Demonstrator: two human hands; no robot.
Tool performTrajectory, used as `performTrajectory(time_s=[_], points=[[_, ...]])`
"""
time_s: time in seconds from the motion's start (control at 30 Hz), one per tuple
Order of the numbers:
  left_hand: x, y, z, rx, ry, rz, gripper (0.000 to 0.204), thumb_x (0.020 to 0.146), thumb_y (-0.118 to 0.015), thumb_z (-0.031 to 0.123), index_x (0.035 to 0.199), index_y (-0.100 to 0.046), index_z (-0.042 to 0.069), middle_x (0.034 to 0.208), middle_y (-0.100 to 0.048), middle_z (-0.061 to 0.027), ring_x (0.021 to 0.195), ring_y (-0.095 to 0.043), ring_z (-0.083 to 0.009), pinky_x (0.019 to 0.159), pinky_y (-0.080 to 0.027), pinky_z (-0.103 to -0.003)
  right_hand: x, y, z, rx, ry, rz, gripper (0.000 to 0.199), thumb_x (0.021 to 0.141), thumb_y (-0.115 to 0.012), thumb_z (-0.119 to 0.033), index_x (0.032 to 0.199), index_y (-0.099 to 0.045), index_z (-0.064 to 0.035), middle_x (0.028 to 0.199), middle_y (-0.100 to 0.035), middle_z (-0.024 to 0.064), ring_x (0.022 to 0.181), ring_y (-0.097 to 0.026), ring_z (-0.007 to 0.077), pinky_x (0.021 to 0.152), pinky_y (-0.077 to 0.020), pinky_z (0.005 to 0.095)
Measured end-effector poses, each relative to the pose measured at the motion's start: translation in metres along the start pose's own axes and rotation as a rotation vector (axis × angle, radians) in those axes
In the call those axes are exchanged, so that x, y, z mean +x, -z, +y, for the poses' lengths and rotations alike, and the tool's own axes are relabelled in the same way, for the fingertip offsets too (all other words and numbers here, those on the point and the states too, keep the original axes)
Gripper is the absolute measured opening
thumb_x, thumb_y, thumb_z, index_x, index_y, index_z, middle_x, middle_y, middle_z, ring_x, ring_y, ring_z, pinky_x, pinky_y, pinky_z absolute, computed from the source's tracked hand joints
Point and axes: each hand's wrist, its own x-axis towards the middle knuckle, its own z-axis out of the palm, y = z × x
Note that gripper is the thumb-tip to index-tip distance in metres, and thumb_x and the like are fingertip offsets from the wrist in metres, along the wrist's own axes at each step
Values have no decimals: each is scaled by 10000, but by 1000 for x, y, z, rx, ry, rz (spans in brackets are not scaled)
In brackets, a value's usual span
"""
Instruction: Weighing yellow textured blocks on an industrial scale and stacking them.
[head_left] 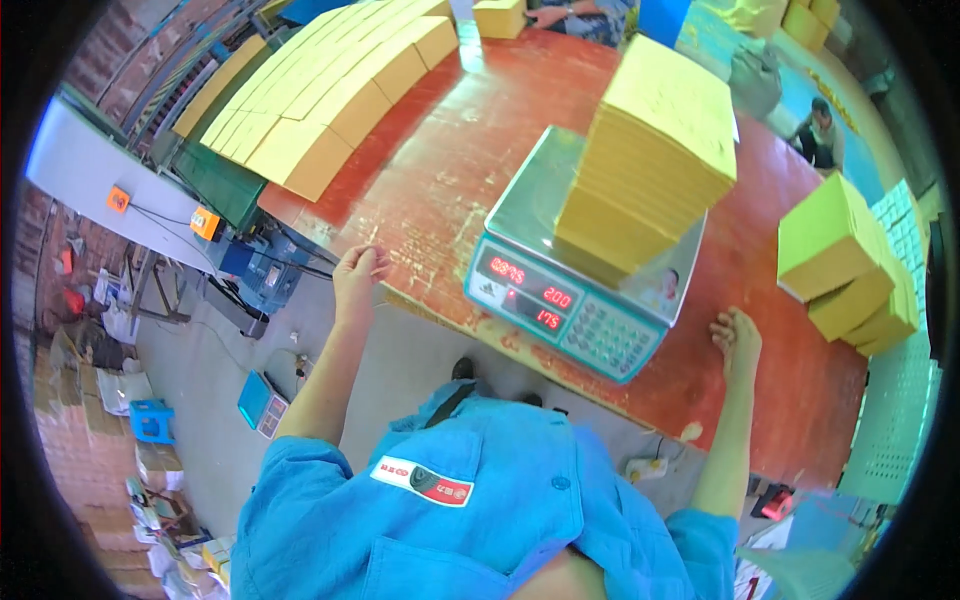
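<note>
A tall stack of yellow paper sheets (650, 160) stands on the steel pan of a teal-and-white weighing scale (570, 310), whose red digits are lit. To the left of the scale is my left hand (361, 264), over the table's near edge, its fingers loosely bent and slightly apart with nothing visible in them. My right hand (737, 340) is by the scale's right side, low over the red tabletop. Its fingers are bent and apart, and it holds nothing. Neither hand touches the stack or the scale.
Rows of yellow paper stacks (330, 110) line the far left of the red table (450, 150). More yellow stacks (845, 260) sit at its right end. Across the table is another person's arm (570, 12). A blue stool (151, 421) and a second scale (262, 404) are on the floor.
</note>
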Motion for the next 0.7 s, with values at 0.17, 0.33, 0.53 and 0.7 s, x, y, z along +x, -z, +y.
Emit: performTrajectory(time_s=[0.17, 0.33, 0.53, 0.7], points=[[31, 5, 3, 49, -82, -66, 156, 946, -559, 127, 953, -642, -5, 891, -653, -68, 803, -638, -127, 713, -526, -261, -14, -11, 11, -122, 193, 75, 238, 982, -496, -102, 1177, -578, 7, 1005, -640, 107, 816, -658, 189, 651, -519, 260], [90, -12, 9, 160, -152, -247, 168, 943, -561, 128, 951, -659, -7, 880, -670, -50, 808, -634, -123, 734, -508, -263, -63, -37, 40, -743, 521, 420, 268, 917, -509, 19, 1172, -591, 15, 1201, -592, 157, 1075, -599, 254, 886, -494, 323], [186, -128, 31, 225, -393, -544, 151, 924, -588, 96, 916, -660, -37, 829, -661, -48, 799, -631, -110, 708, -506, -249, -116, -106, 51, -1346, 519, 470, 327, 883, -513, -34, 1202, -585, -25, 1355, -513, 163, 1233, -501, 336, 1001, -431, 398], [229, -276, 48, 266, -652, -816, 117, 838, -642, 105, 902, -651, 7, 821, -651, -120, 723, -628, -211, 659, -490, -324, -116, -127, 50, -1492, 241, 624, 315, 920, -486, -78, 1222, -549, -10, 1320, -534, 173, 1179, -544, 348, 946, -462, 421]])
